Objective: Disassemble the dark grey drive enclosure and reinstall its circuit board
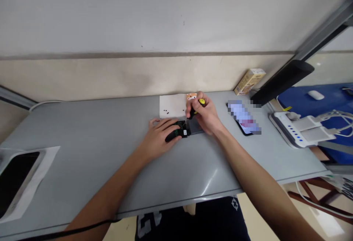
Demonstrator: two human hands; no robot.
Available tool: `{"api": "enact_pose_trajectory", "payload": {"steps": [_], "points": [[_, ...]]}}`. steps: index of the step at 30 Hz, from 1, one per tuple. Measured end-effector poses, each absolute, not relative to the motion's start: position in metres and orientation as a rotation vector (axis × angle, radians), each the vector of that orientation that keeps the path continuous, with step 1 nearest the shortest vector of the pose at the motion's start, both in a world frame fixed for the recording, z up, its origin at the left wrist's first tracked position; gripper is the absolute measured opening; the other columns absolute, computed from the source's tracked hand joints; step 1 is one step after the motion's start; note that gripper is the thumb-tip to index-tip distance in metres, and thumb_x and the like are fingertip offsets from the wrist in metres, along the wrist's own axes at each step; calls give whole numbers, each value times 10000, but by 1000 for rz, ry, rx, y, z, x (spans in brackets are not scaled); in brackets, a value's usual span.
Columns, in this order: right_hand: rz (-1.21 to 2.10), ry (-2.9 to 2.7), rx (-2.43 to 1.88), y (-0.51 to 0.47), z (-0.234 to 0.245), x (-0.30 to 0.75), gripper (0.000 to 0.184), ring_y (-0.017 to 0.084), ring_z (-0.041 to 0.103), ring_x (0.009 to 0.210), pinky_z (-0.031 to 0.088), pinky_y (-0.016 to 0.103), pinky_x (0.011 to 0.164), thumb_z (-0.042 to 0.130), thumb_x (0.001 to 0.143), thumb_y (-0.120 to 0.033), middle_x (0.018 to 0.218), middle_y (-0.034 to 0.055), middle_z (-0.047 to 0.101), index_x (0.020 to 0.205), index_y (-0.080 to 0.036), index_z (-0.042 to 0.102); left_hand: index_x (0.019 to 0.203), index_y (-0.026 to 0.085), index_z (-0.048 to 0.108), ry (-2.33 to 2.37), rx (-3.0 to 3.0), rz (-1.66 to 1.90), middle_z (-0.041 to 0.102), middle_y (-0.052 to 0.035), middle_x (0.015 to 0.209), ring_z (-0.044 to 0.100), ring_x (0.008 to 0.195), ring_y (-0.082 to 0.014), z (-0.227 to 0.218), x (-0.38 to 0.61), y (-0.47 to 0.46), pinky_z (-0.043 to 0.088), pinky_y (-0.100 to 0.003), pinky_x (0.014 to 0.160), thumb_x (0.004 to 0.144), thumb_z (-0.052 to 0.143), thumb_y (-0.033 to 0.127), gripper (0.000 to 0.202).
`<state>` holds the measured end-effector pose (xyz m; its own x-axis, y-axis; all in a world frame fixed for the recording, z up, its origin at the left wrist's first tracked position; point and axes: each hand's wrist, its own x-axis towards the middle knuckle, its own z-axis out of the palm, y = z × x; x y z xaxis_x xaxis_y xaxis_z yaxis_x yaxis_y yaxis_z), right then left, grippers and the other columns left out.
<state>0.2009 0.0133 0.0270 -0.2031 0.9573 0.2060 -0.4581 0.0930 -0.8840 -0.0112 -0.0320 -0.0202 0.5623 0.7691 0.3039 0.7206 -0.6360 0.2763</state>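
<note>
- left hand (pixel 160 136) lay flat on the counter (pixel 82 134), fingers spread over a small black device (pixel 178 133), pinning it down.
- right hand (pixel 205 116) was closed around a screwdriver (pixel 196 107) with a yellow cap, tip pointed down at the device's far end.
- device sat mid-counter, just in front of a white paper (pixel 172 105), touching a grey flat part (pixel 196 126) under the right hand.
- several tiny dark specks, likely screws (pixel 166 112), lay on the paper, well apart from the device.
- judgement: screws on the paper suggested some were already out, so the screw work looked partly done.
- judgement: driver was at the device, so at least one screw looked left; how many could not be told, too small.
- casing looked closed; whether any cover was off could not be told, hands hid it.
- phone (pixel 244 117) lay right of the right hand, near but not touching.
- small carton (pixel 249 81) stood tilted at the wall, far right.
- small card with a cartoon face (pixel 191 96) lay behind the right hand.
- charger block (pixel 292 130) with cables sat at the right counter edge.
- dark tray on paper (pixel 19 182) lay at the left edge, well apart from the hands.
</note>
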Motion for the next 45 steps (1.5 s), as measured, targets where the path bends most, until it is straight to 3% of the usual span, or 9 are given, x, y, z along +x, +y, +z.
{"api": "enact_pose_trajectory", "payload": {"steps": [4, 7, 11, 17, 21, 25, 29, 38, 45], "points": [[1369, -1097, -675, 14, 27, 195, 460, 105, 411, 488, 397, 279, 523, 656, 878, -689, 578, -82, 388, 833, -258, 504, 1218, 285, 694, 1284, 2664, 622, 653, -77, 1444, 596, 1331, -294, -21, -11, -32, 293, -560, 1178, 1017, 591, 383, 246], [1529, -1054, -623, 15, 31, 196, 495, 128, 507, 600, 475, 305, 613, 546, 914, -736, 695, -28, 504, 970, -251, 629, 1203, 283, 708, 1298, 2650, 636, 662, -79, 1433, 604, 1321, -295, -20, -10, -32, 306, -557, 1179, 1013, 595, 388, 245], [1529, -1054, -605, 15, 31, 202, 378, 151, 669, 864, 523, 304, 777, 779, 825, -567, 924, -1, 626, 910, -248, 595, 1203, 289, 705, 1287, 2648, 634, 654, -70, 1446, 605, 1319, -292, -18, -9, -32, 308, -560, 1172, 1013, 596, 393, 242], [1281, -1165, -728, 16, 24, 198, 440, 96, 461, 526, 394, 273, 567, 733, 867, -590, 659, -87, 463, 865, -265, 436, 1207, 283, 692, 1284, 2670, 643, 675, -66, 1418, 618, 1297, -280, -18, -10, -31, 294, -545, 1162, 1022, 591, 404, 243], [1155, -1354, -747, 13, 27, 199, 424, 156, 536, 731, 459, 317, 726, 468, 1001, -650, 768, -14, 539, 1117, -273, 622, 1201, 288, 693, 1289, 2675, 621, 671, -66, 1422, 611, 1303, -284, -18, -10, -31, 295, -544, 1151, 1030, 578, 407, 239], [911, -1590, -925, 10, 30, 205, 306, 157, 485, 758, 432, 317, 733, 617, 968, -556, 859, 12, 566, 1043, -272, 705, 1197, 292, 700, 1290, 2678, 594, 647, -69, 1455, 602, 1314, -293, -16, -11, -32, 306, -545, 1143, 1033, 566, 395, 235], [898, -1523, -1024, 15, 30, 211, 375, 132, 431, 641, 380, 298, 615, 590, 964, -602, 761, -3, 562, 906, -238, 658, 1203, 289, 698, 1289, 2694, 589, 631, -69, 1476, 605, 1308, -289, -15, -12, -33, 295, -548, 1135, 1036, 565, 398, 240], [537, -1415, -1336, 32, 19, 229, 426, 130, 516, 632, 391, 286, 642, 521, 979, -630, 757, -7, 659, 968, -224, 647, 1170, 278, 715, 1376, 2594, 785, 706, -48, 1363, 669, 1204, -253, -13, -17, -31, 308, -509, 1106, 1054, 497, 336, 254], [622, -1395, -1251, 28, 20, 221, 404, 134, 546, 642, 409, 286, 642, 524, 988, -603, 785, 7, 695, 949, -218, 639, 1093, 268, 722, 1625, 2412, 1148, 761, -35, 1197, 661, 1176, -242, -11, -22, -28, 320, -498, 1095, 1048, 495, 281, 232]]}}
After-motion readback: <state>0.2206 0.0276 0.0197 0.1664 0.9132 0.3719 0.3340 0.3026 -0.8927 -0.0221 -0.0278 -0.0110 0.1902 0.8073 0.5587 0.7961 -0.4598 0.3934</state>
